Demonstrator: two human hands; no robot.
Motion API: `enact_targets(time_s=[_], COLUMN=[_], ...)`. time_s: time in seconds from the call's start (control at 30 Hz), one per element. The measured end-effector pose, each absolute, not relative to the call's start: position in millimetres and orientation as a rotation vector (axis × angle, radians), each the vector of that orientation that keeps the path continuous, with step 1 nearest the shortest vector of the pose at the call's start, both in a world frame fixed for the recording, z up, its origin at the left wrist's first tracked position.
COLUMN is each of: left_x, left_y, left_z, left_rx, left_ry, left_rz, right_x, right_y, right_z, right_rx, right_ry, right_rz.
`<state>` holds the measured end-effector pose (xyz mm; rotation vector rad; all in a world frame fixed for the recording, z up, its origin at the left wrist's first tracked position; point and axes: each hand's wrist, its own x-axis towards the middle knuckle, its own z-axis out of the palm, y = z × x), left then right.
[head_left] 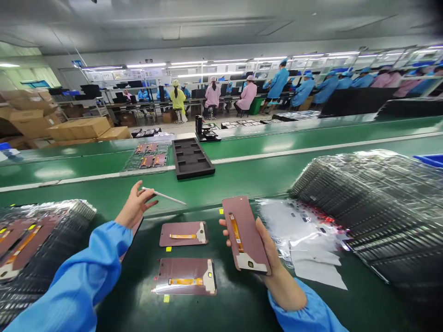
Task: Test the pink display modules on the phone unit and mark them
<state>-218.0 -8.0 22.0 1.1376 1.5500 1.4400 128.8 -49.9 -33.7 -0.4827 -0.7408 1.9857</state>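
Observation:
My left hand (134, 205) pinches a thin white stick (168, 198) over the green bench, its free end pointing right. My right hand (277, 265) grips a phone display panel (251, 226) by its edges, mauve back facing me. An orange flex cable (236, 230) runs along the panel to a white piece at its lower end. Between my hands lie two similar panels, an upper one (165, 237) and a lower one (187, 266), with a yellow tab beside each. Another panel (135, 229) is partly hidden behind my left sleeve.
Stacked clear trays stand at left (74, 219), holding panels, and at right (367, 198). Clear film sheets (297, 226) lie beside my right hand. Across the bench are a black foam tray (194, 161) and a clear tray with panels (133, 159). Several people work farther back.

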Motion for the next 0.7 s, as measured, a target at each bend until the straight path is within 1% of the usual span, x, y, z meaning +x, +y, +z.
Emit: enact_targets(time_s=[0.07,0.13,0.3,0.5,0.7], left_x=[-202.9,-185.6,-149.4,-132.9,-134.8], left_y=[-45.2,-81.7,-144.9,-164.6,-160.4], left_z=[25.9,24.2,-1.1,-23.0,-29.3], left_rx=[0.935,0.805,0.737,0.797,0.998], left_ry=[1.278,1.09,0.918,0.833,0.773], left_rz=[1.488,1.428,1.333,1.205,1.211], right_x=[129.0,127.8,121.5,113.8,111.3], right_y=[-55.9,-61.7,-75.0,-84.4,-86.6], right_z=[-24.5,-16.6,-7.0,-20.9,-28.5], right_rx=[-0.53,-0.551,-0.544,-0.56,-0.598], right_ry=[-0.858,-0.989,-1.399,-1.898,-2.126], right_rz=[1.899,1.793,1.456,1.099,1.035])
